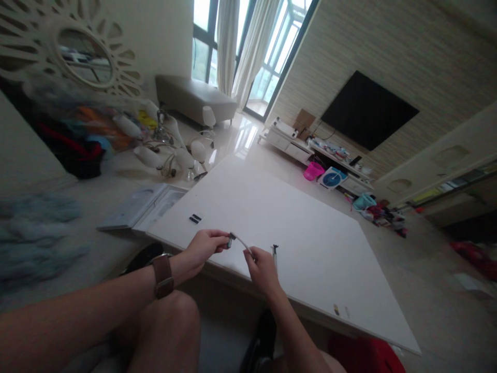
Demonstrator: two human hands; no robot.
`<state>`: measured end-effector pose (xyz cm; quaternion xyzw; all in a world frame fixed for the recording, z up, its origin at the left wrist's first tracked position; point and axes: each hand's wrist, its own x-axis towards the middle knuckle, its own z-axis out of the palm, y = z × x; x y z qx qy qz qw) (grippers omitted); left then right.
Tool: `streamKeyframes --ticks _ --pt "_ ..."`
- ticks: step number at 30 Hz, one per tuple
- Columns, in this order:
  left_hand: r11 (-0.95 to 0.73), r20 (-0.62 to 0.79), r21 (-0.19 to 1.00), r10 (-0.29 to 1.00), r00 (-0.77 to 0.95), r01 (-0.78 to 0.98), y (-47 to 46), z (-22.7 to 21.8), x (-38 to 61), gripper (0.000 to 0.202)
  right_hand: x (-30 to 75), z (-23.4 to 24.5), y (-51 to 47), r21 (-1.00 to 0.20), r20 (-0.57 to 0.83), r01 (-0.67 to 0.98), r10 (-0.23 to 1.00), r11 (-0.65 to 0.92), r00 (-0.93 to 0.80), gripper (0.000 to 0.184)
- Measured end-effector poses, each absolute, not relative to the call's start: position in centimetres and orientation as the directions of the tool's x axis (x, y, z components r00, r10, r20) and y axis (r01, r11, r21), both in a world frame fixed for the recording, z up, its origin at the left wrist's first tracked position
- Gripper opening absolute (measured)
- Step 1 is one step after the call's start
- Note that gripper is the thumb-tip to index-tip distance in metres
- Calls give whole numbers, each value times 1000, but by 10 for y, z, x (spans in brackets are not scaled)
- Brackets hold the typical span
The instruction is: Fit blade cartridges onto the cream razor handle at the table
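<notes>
My left hand (205, 246) is closed in a pinch on the dark plug end of a short white cable (241, 240). My right hand (262, 267) is closed on the other end of the same cable, so it arcs between the two hands just above the near edge of a large white table (295, 223). A brown watch sits on my left wrist. A second small cable piece (275, 251) lies on the table right beside my right hand. Two small dark parts (195, 218) rest on the table to the upper left of my left hand.
An open white box (145, 207) lies on the sofa at the left. A chandelier with white glass shades (171, 145) lies on the floor beyond. A TV (368, 111), a low cabinet, a pink basket (312, 171) and scattered items stand at the right. Two tiny parts (340, 310) lie near the table's front edge.
</notes>
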<state>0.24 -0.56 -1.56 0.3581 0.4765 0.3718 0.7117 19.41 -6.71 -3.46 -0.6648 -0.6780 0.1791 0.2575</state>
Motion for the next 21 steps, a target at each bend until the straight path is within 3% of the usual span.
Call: streamKeyframes --ticks 3,8,13,18,21 --pt "483 -431 857 863 263 -179 -6 -15 2 27 193 -35 -67 -563 140 826 983 -20 119 38" --pt "466 -411 865 871 270 -187 -5 -14 2 25 193 -27 -68 -600 120 800 992 34 48 42" --pt "485 -434 854 863 258 -189 -6 -15 2 28 203 -29 -64 -616 117 783 974 -83 196 43" --pt "473 -421 859 870 255 -197 -6 -16 1 25 203 -33 -64 -663 112 747 993 44 40 41" --pt "481 -434 852 870 234 -206 -6 -15 1 25 203 -32 -64 -629 132 776 977 -47 166 39"
